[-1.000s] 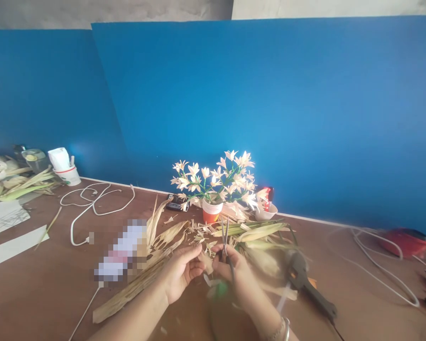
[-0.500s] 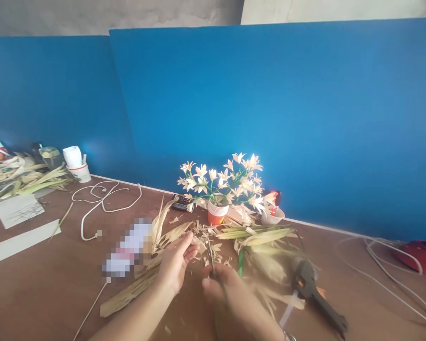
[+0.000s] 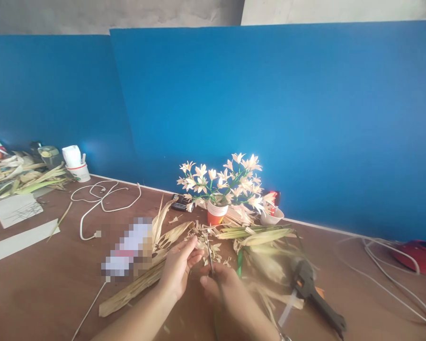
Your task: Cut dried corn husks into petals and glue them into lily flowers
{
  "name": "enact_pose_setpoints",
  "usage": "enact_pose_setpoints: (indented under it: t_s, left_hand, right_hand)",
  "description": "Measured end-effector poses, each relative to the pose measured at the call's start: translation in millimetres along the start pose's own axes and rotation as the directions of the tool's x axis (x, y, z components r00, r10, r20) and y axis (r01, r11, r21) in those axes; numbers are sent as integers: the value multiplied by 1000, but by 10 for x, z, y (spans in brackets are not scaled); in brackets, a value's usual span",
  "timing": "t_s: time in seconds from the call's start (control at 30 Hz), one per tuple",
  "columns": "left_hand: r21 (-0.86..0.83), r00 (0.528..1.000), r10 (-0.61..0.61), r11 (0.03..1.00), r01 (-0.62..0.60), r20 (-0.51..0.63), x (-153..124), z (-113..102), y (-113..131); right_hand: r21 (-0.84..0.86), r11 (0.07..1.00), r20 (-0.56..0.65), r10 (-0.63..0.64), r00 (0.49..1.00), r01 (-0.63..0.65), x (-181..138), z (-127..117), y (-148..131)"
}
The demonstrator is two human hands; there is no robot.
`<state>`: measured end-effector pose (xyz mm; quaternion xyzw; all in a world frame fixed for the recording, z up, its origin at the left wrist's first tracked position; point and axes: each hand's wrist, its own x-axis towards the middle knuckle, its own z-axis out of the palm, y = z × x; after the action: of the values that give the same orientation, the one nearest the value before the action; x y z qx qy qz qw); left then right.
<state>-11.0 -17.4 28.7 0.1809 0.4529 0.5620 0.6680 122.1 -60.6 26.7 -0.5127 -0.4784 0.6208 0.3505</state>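
Note:
My left hand has thumb and fingers pinched on a small pale piece of corn husk, largely hidden by the fingertips. Close by on the right, my right hand is wrapped round a pair of scissors, the blades pointing away from me, their tips near the left fingertips. Husk scraps lie beneath and behind the blades. Beyond them, a red and white paper cup holds pale husk flowers on green stems.
Dry husks lie left of my hands, beside a pixelated item with a white cable. To the right are more husks and a black glue gun. A blue panel stands behind the brown table.
My left hand has shifted slightly right, nearer the scissors. My right hand keeps its grip on the scissors, almost in the same place.

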Motion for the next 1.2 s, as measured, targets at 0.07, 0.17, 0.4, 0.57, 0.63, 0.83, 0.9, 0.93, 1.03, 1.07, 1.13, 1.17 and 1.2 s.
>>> enact_pose_setpoints:
  t_s: [0.07, 0.17, 0.4, 0.57, 0.63, 0.83, 0.9, 0.93, 1.03, 1.07, 1.13, 1.17, 1.2]
  left_hand:
    - [-3, 1000, -4, 1000, 4, 3, 9, -10, -1]
    - [-1, 1000, -5, 1000, 5, 7, 34, -27, -2]
    - [89, 998, 19, 996, -25, 64, 93, 69, 65]
    - [145, 982, 90, 983, -115, 167, 116, 232, 125]
    - [158, 979, 107, 978, -135, 174, 141, 290, 132]
    - [227, 964, 139, 955, -190, 225, 205, 402, 154]
    - [242, 956, 148, 947, -210, 253, 216, 414, 166]
    - [251, 952, 148, 943, -217, 267, 221, 417, 173]
    - [294, 944, 137, 928, -229, 301, 235, 419, 194]
    - [309, 942, 131, 923, -230, 310, 240, 418, 201]
    - [325, 938, 123, 917, -233, 325, 250, 413, 212]
    - [326, 937, 119, 917, -231, 330, 256, 410, 217]
    - [326, 935, 113, 917, -228, 335, 264, 406, 220]
  right_hand:
    - [-31, 999, -15, -6, 1000, 6, 14, -8, 13]
    - [-93, 996, -37, -19, 999, 15, 11, -21, -16]
    - [-166, 986, -56, -11, 998, 2, -45, -100, -201]
    - [-176, 984, -88, -24, 996, 8, -34, -200, -263]
    - [-189, 981, -101, -51, 994, 31, -42, -247, -286]
    - [-214, 975, -94, -82, 992, 60, -97, -350, -393]
    - [-223, 974, -98, -63, 993, 40, -103, -359, -416]
    - [-228, 973, -100, -59, 993, 35, -101, -362, -420]
    - [-231, 972, -113, -57, 992, 29, -82, -376, -395]
    - [-227, 974, -117, -54, 992, 26, -72, -385, -377]
    - [-215, 976, -114, -47, 992, 22, -50, -408, -337]
    - [-209, 978, -105, -48, 993, 25, -41, -421, -319]
    - [-205, 978, -96, -49, 994, 29, -33, -433, -304]
